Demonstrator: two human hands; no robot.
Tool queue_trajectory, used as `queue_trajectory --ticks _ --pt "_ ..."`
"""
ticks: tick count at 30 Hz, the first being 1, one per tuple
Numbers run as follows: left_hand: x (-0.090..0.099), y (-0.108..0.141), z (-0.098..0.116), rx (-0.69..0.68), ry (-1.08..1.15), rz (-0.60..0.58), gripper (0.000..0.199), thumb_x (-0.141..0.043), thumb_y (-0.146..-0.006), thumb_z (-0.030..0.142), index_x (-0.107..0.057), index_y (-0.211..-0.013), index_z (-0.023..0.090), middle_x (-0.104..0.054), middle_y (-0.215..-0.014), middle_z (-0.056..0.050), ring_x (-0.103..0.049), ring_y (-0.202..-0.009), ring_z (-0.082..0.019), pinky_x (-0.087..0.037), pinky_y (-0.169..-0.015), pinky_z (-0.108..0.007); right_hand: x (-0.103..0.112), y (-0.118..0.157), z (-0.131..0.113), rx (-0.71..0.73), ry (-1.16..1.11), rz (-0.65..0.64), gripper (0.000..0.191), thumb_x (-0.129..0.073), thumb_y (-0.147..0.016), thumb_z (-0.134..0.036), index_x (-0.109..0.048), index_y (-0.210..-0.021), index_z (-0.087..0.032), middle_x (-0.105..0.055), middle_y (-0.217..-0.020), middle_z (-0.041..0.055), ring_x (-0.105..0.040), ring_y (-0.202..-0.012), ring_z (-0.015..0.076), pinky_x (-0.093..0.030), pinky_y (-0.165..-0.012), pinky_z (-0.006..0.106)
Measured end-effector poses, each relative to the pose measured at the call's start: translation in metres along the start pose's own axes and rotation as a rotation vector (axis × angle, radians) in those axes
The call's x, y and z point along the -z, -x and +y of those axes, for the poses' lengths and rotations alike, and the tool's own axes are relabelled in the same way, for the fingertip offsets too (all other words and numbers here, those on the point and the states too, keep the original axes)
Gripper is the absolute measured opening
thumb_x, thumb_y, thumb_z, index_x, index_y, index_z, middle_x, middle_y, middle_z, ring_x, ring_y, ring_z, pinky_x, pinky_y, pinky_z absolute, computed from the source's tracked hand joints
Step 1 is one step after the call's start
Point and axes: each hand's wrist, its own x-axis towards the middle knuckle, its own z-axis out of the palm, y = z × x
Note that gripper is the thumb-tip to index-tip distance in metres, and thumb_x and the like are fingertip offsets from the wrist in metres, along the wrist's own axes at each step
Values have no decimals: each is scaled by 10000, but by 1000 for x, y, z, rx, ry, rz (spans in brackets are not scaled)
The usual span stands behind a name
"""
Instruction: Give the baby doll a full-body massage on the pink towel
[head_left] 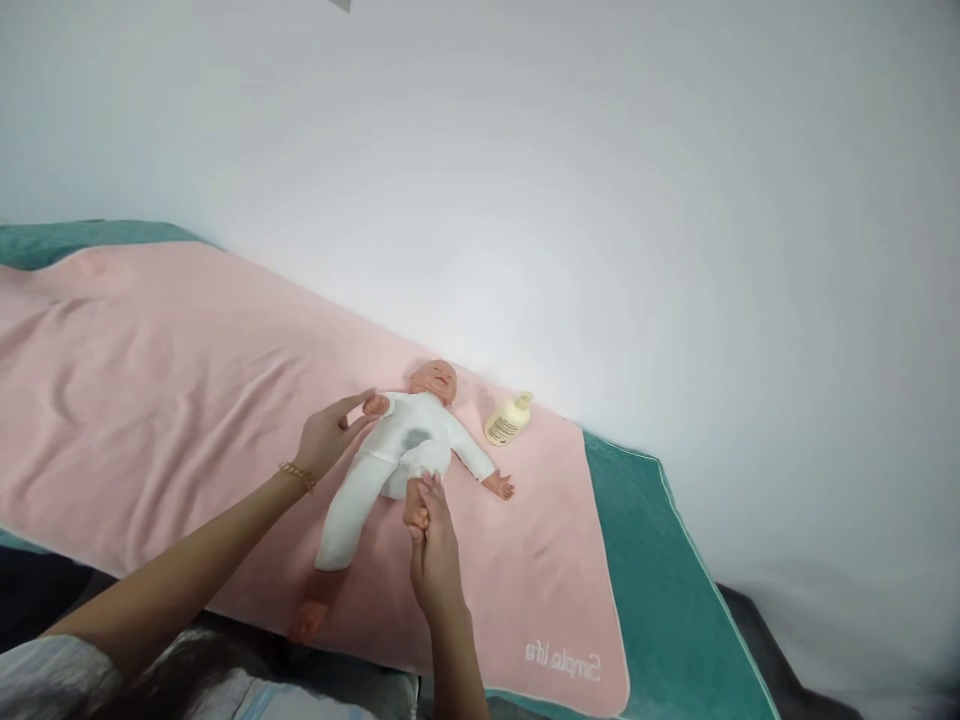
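Observation:
A baby doll point(427, 425) in a white suit lies face up on a pink blanket point(525, 560), its head toward the wall. My left hand point(334, 435) is at the doll's hand on the left side, with thumb and fingers closed around its edge. In my right hand point(433, 530) is the doll's foot, gripped below a bent, raised leg. The other leg lies stretched toward the near edge. On the right, the doll's other arm rests on the blanket. A pale yellow bottle point(508, 420) leans or lies beside the doll's head and arm.
Green cloth point(645, 550) shows under the blanket at the right and at the far left. A white wall point(600, 200) rises behind the far edge. Dark shapes are visible past the near left and right edges. White lettering marks the blanket's near right corner.

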Motion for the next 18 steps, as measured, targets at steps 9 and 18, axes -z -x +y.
queue_trajectory --ticks 9,18 --pt "-32 19 -6 -245 127 -270 370 -539 -874 489 -711 -1115 269 -668 -1226 3 -609 -1148 -233 -462 -979 -307 6 -35 8 -144 -133 1 502 -378 -1001 -344 -308 -1487 -243 -360 -1536 80 -290 -1444 211 -320 -1156 465" --pt "2 11 -22 43 -11 -30 493 -577 -862 530 -631 -1261 245 -563 -510 50 -510 -472 -133 -402 -533 -224 0 3 5 -158 -182 175 579 -406 -980 -387 -228 -1503 -212 -426 -1486 140 -377 -1401 239 -377 -1116 496"
